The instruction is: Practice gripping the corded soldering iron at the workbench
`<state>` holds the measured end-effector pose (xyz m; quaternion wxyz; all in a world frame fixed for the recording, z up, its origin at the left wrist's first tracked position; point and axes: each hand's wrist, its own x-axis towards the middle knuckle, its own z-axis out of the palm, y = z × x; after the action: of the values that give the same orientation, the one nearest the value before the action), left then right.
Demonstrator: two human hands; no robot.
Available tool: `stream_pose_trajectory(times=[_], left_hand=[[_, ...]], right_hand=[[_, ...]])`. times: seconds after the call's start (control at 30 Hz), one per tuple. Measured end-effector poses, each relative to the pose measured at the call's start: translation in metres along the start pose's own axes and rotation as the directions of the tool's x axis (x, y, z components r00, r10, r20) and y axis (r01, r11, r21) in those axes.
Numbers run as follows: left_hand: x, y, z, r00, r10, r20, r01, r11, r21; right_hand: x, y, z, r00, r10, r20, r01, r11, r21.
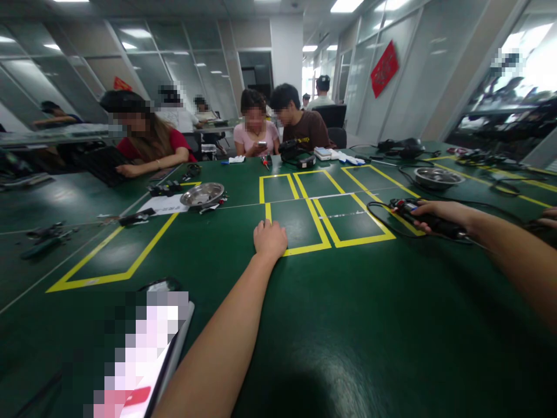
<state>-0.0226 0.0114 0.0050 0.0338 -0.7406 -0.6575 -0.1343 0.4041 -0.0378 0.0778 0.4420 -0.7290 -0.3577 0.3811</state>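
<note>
My left hand (270, 239) rests on the green table with its fingers curled in. It lies across the yellow tape at the near left corner of a marked rectangle, and no object shows in it. At the right, my right hand (429, 213) is wrapped round a black, rod-shaped corded tool that looks like an electric screwdriver (444, 225). A black cable (375, 217) loops from its far end. The tool is held low over the table, beside the slanted yellow tape; I cannot tell whether it touches the surface.
Metal bowls stand at left (203, 195) and right (438, 177). A phone-like device with a bright screen (143, 360) is at the lower left. Pliers (43, 247) lie farther left. Black cables (400, 148) cover the back right. Several people sit around; another person's hand (549, 216) shows at right.
</note>
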Motion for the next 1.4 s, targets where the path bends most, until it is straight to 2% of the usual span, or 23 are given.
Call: stream_pose_trajectory(times=[0.07,0.13,0.3,0.4,0.47,0.6,0.73,0.83,1.0,1.13,1.27,1.4], left_hand=[[0.000,0.001,0.001,1.000,-0.003,-0.010,0.003,1.000,-0.002],[-0.001,0.002,0.001,1.000,-0.015,-0.014,0.015,1.000,-0.008],[-0.004,0.007,0.003,0.998,-0.032,-0.053,0.032,0.999,-0.013],[-0.006,0.007,0.006,0.996,-0.020,-0.092,0.017,0.999,-0.032],[-0.006,0.006,0.008,0.989,-0.009,-0.149,-0.002,0.997,-0.075],[-0.005,0.006,0.006,0.936,0.096,-0.339,-0.168,0.967,-0.190],[-0.006,0.009,-0.001,0.857,0.257,-0.448,-0.388,0.892,-0.231],[-0.007,0.013,-0.006,0.823,0.335,-0.459,-0.478,0.845,-0.240],[-0.010,0.018,-0.013,0.811,0.384,-0.441,-0.516,0.825,-0.230],[-0.010,0.020,-0.015,0.780,0.425,-0.460,-0.556,0.808,-0.196],[-0.010,0.021,-0.015,0.770,0.427,-0.474,-0.563,0.805,-0.188],[-0.009,0.022,-0.014,0.759,0.429,-0.490,-0.566,0.807,-0.168]], right_hand=[[-0.001,0.001,0.002,0.992,0.093,0.085,-0.095,0.995,0.020],[-0.003,0.000,0.007,0.988,0.102,0.114,-0.110,0.992,0.063],[-0.020,-0.003,0.039,0.992,-0.084,0.097,0.063,0.977,0.204],[-0.037,-0.002,0.071,0.964,-0.191,0.183,0.122,0.936,0.331],[-0.049,0.000,0.095,0.929,-0.251,0.272,0.128,0.907,0.401],[-0.072,0.008,0.138,0.861,-0.299,0.411,0.061,0.863,0.501],[-0.090,0.020,0.163,0.762,-0.340,0.552,0.013,0.860,0.511],[-0.096,0.026,0.167,0.707,-0.365,0.606,0.030,0.871,0.490],[-0.096,0.028,0.163,0.656,-0.389,0.646,0.042,0.874,0.484],[-0.093,0.029,0.161,0.602,-0.378,0.703,0.033,0.892,0.451],[-0.092,0.029,0.161,0.575,-0.383,0.723,0.036,0.895,0.445],[-0.090,0.030,0.161,0.583,-0.378,0.719,0.032,0.895,0.445]])
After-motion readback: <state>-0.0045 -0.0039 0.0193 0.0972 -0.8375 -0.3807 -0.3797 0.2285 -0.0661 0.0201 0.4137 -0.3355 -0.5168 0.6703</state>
